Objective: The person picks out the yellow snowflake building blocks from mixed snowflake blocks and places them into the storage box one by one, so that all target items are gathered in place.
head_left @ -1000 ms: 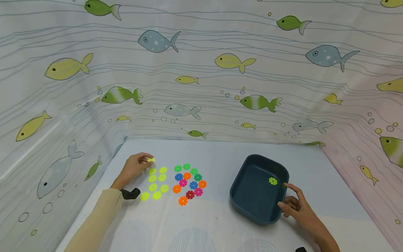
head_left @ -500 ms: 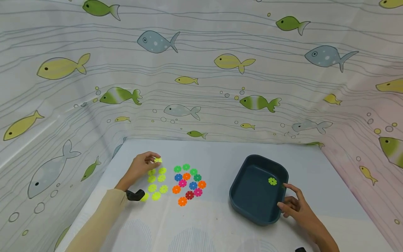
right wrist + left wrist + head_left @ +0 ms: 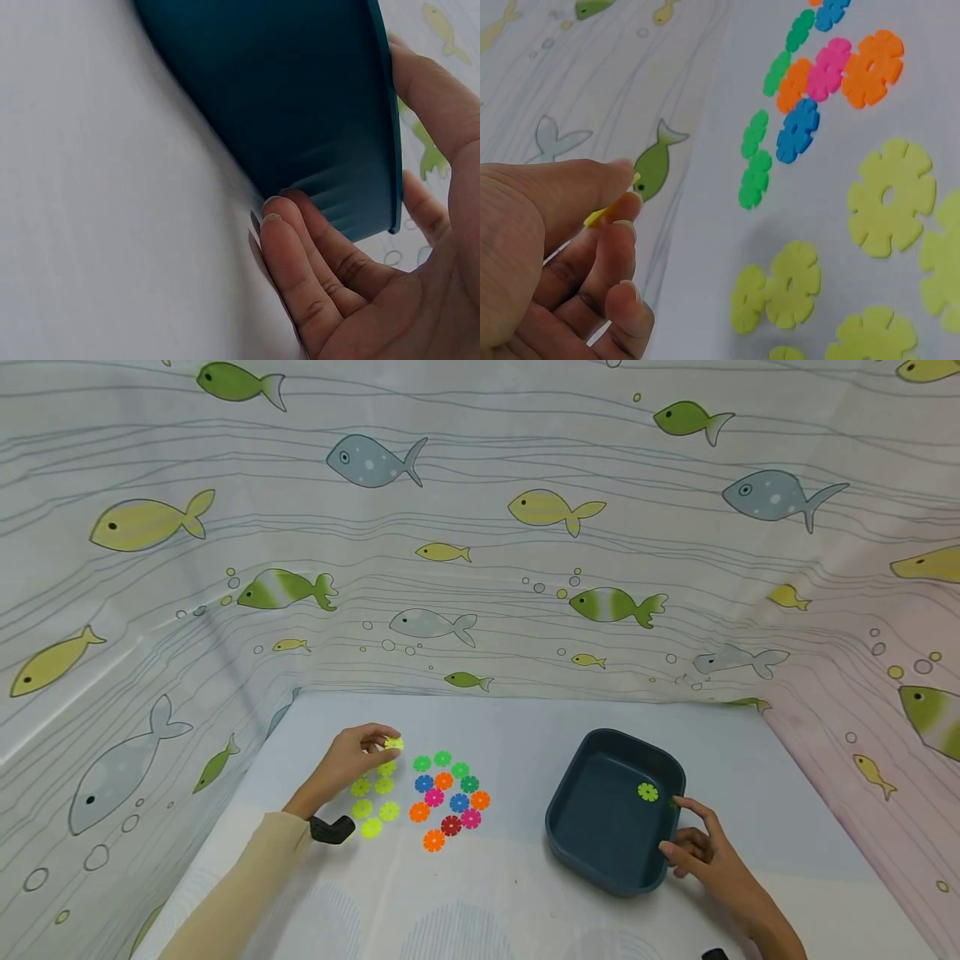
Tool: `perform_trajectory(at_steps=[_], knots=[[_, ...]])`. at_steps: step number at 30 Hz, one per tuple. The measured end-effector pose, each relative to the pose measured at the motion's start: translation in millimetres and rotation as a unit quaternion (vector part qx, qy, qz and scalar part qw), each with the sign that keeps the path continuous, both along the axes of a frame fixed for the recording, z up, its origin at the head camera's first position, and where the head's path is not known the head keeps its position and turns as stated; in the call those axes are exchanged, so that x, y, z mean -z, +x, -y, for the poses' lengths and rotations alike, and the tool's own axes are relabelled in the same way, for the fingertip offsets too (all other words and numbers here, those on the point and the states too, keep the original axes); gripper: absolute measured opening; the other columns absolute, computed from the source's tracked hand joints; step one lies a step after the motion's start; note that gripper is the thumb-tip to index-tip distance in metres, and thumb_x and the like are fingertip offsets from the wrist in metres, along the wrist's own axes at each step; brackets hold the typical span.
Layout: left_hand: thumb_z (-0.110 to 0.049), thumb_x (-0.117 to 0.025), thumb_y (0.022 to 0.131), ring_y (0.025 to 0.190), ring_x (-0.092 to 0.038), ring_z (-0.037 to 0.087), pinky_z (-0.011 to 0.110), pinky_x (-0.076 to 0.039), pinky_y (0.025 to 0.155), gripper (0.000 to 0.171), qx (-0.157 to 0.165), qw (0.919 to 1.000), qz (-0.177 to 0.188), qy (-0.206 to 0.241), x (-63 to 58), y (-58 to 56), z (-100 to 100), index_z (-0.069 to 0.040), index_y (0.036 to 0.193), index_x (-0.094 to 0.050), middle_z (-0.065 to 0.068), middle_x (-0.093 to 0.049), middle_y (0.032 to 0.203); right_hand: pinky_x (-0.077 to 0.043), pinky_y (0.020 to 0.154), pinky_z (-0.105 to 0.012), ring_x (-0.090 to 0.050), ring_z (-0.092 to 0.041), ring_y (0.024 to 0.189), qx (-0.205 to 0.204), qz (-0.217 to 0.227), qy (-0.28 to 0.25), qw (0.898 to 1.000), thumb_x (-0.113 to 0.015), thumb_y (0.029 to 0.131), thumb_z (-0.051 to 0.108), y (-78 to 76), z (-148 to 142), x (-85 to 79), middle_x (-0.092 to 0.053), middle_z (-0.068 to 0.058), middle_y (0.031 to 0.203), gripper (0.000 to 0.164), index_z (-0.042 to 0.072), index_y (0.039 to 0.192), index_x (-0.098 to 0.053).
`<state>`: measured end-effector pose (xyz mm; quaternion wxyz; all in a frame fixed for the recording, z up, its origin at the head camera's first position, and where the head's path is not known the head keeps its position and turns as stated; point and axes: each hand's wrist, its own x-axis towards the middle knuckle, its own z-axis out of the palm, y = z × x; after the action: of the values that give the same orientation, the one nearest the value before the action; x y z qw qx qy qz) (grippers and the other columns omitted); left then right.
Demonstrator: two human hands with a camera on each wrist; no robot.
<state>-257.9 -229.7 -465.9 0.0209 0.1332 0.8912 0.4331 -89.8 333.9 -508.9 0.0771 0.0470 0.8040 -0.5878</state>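
My left hand (image 3: 351, 762) pinches a yellow flower-shaped plastic disc (image 3: 393, 743) between thumb and fingers, raised over the far end of the yellow group. In the left wrist view the disc (image 3: 609, 211) shows edge-on, mostly covered by the fingers. Several more yellow discs (image 3: 389, 811) lie flat beneath and in front of this hand. On the right, my right hand (image 3: 708, 860) holds the side of a dark blue tray (image 3: 607, 831), thumb and index finger at its rim. The other fingertips rest against the outer wall (image 3: 300, 127). One yellow-green disc (image 3: 647, 792) lies inside the tray.
Just right of the yellow discs lies a mixed cluster with green (image 3: 443, 758), blue (image 3: 460, 803), orange (image 3: 433, 840), pink (image 3: 471, 818) and dark red discs (image 3: 451, 825). Fish-printed sheeting (image 3: 517, 618) walls in the white table (image 3: 502, 902) at back and sides.
My left hand has moved right with the pinched yellow disc, from the far left of the yellow group toward the green discs. The right hand and tray have stayed in place.
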Motion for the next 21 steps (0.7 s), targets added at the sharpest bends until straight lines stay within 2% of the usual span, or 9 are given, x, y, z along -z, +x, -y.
perform_trajectory(at_steps=[13,21], knots=[[-0.030,-0.080,0.092,0.087,-0.059,0.022,0.028,-0.052,0.068,0.031,0.033,0.9993,-0.014,0.005,-4.9,6.3,-25,-0.017,0.120,-0.072,0.003,-0.067,0.103,-0.056,0.074,-0.036,-0.064,-0.030,0.090,-0.008,-0.005,-0.007,1.000,-0.067,0.102,0.020,0.2,-2,0.7,-0.058,-0.020,0.116,0.078,0.026,0.159,-0.014],[-0.028,-0.079,0.093,0.087,-0.060,0.022,0.031,-0.053,0.071,0.026,0.061,0.9981,-0.007,0.010,-4.2,7.2,-38,-0.020,0.117,-0.073,0.000,-0.067,0.101,-0.056,0.074,-0.037,-0.063,-0.030,0.089,-0.007,-0.004,-0.008,1.000,-0.067,0.102,0.021,0.4,-2,2.3,-0.058,-0.020,0.116,0.077,0.027,0.159,-0.014]])
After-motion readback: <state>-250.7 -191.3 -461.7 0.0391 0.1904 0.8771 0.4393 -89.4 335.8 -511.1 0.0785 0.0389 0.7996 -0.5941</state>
